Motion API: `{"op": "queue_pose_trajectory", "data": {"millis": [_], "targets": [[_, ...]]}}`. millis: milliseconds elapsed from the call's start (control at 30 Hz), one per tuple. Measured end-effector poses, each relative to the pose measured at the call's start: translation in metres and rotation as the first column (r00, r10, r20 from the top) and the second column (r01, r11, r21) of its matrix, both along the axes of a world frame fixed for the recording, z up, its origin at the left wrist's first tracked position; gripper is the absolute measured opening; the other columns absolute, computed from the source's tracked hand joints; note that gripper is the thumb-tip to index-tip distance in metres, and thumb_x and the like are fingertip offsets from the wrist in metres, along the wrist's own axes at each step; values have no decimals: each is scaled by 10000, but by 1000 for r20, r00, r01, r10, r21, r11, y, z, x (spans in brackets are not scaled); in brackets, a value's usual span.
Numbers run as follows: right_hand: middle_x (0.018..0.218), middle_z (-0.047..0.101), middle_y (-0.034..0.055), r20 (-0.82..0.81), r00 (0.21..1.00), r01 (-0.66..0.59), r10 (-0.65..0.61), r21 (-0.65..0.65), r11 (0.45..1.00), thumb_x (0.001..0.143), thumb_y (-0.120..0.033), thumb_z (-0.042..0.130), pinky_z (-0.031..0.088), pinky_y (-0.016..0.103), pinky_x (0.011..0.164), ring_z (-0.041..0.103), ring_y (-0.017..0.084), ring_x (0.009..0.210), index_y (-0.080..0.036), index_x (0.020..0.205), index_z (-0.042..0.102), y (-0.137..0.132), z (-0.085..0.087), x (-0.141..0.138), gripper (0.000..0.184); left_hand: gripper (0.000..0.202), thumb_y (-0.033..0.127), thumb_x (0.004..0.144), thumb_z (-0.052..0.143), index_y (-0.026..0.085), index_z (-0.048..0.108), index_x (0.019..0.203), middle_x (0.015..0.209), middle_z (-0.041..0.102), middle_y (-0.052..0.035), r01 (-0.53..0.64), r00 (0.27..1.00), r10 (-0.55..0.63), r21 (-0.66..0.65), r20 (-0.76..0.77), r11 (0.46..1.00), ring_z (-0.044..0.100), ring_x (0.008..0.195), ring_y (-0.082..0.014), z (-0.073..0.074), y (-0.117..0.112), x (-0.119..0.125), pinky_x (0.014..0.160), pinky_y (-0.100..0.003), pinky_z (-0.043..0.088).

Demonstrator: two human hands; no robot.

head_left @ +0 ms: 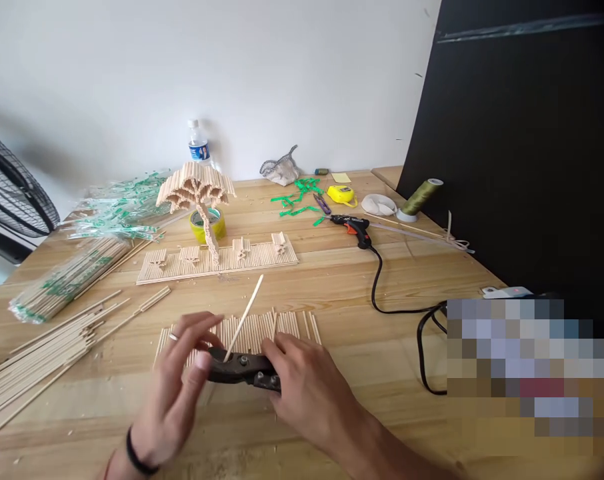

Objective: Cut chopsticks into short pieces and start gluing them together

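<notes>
My right hand (309, 377) is closed around dark metal snips (242, 365), held level low in the middle of the head view. A thin wooden stick (246, 315) rises at a slant from the jaw end of the snips. Beside those jaws is my left hand (175, 387), thumb and fingers apart, with nothing seen between them. Behind the snips lies a row of short cut sticks (252, 328), partly hidden by both hands. Farther back, a tree-shaped stick model (198, 187) stands on a long stick base (255, 255) with several small stick blocks.
Loose long sticks (37, 373) and a bagged bundle (67, 280) lie at left, near plastic wrappers (117, 203). A glue gun (355, 229) trails its cord (377, 287) at right. Behind are yellow tape (199, 230), a bottle (199, 143), a tape measure (342, 195) and a thread spool (422, 198).
</notes>
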State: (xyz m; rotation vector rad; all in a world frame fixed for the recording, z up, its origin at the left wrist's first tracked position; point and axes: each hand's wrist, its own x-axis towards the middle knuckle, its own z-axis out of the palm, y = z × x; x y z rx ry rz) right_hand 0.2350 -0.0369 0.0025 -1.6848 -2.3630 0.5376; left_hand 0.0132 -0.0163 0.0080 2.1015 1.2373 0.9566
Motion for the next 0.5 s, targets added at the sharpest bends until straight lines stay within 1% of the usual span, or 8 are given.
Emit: {"op": "queue_pose_trajectory", "data": {"millis": [33,67,133,167,233,300,367,500], "targets": [[964,723,86,-5,1000,-2,2,-2,1000,780,-105,713,538,398,767,702,288,884,-187,1016,681,-2,0,-3,253,353,360,1061,425,235,606,1336,1145,651,-87,11,1000,-11,-6,-5,1000,663,999,-232,-1,-7,9,836,-345,547],[966,725,84,-9,1000,-4,4,-3,1000,775,-99,715,542,401,774,705,290,892,-191,1018,678,-4,-1,-6,262,301,342,1048,469,232,641,1270,1138,659,-87,-7,1000,7,0,-3,1000,668,1001,-232,-2,-12,15,835,-336,551],[954,727,79,-2,1000,-4,4,2,1000,775,-72,698,544,393,767,709,284,881,-195,1005,672,-7,-3,-12,262,196,286,1032,515,218,695,1072,1075,673,-81,-59,998,59,8,11,998,681,960,-217,-4,-17,24,805,-307,561],[941,727,76,7,1000,-7,7,8,1000,777,-55,683,542,383,754,709,277,869,-195,992,669,-8,-4,-14,257,189,260,1029,520,211,696,981,1025,675,-74,-82,996,81,12,23,997,686,912,-202,-4,-17,26,775,-290,563],[913,725,73,25,1000,-13,12,32,999,783,-27,653,531,361,729,707,262,841,-195,968,664,-9,-7,-18,250,216,224,1022,521,203,678,876,932,672,-60,-101,994,99,28,44,995,676,806,-176,-3,-16,28,710,-262,555],[896,723,70,28,999,-17,15,65,998,788,-13,640,516,347,708,704,253,818,-197,966,664,-10,-10,-20,257,214,205,1007,534,200,669,842,877,672,-51,-108,993,105,63,55,992,656,746,-166,0,-15,28,669,-249,538],[887,722,65,22,1000,-13,11,91,996,787,-4,640,501,338,695,700,247,797,-200,973,669,-11,-11,-20,272,207,192,995,545,199,669,829,854,676,-49,-115,992,110,88,63,989,648,726,-164,2,-16,27,643,-243,524],[879,721,62,14,1000,-16,15,93,996,782,-5,645,477,326,667,698,243,772,-204,976,674,-12,-13,-20,279,220,183,995,545,196,670,815,828,668,-38,-106,992,101,75,72,991,635,696,-153,3,-17,27,620,-236,501]]}}
